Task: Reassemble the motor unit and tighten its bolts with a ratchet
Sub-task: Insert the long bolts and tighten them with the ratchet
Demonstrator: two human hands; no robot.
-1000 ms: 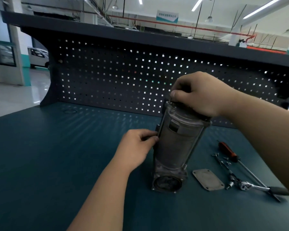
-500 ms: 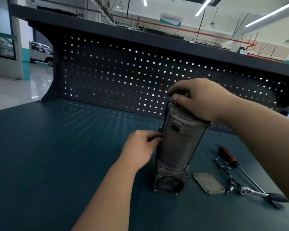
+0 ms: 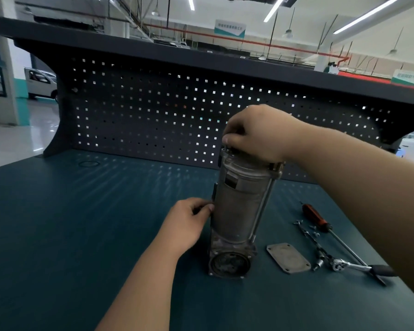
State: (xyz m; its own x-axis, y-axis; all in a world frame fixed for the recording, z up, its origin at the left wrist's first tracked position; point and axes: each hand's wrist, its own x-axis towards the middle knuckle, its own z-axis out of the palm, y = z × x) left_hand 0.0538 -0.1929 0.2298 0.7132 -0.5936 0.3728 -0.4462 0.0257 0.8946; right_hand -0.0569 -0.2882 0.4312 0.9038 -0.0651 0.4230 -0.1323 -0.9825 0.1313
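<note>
A grey metal motor unit [image 3: 239,206] stands upright on the teal workbench [image 3: 81,235], with a round opening in its square base facing me. My right hand [image 3: 256,132] rests on the motor's top end, thumb and fingers pinched on a small bolt at the left rim. My left hand [image 3: 189,220] presses against the left side of the housing at mid height. A long through-bolt runs down the motor's right side. A ratchet [image 3: 359,267] lies on the bench at the right.
A flat metal cover plate [image 3: 288,258] lies just right of the motor base. Beyond it lie a red-handled screwdriver [image 3: 314,217], a long bolt and small loose screws [image 3: 313,231]. A dark pegboard [image 3: 177,120] closes off the back of the bench.
My view has shifted slightly, so the motor sits a little lower in frame. My right hand's fingers have shifted on the top rim. My left hand stays on the housing.
</note>
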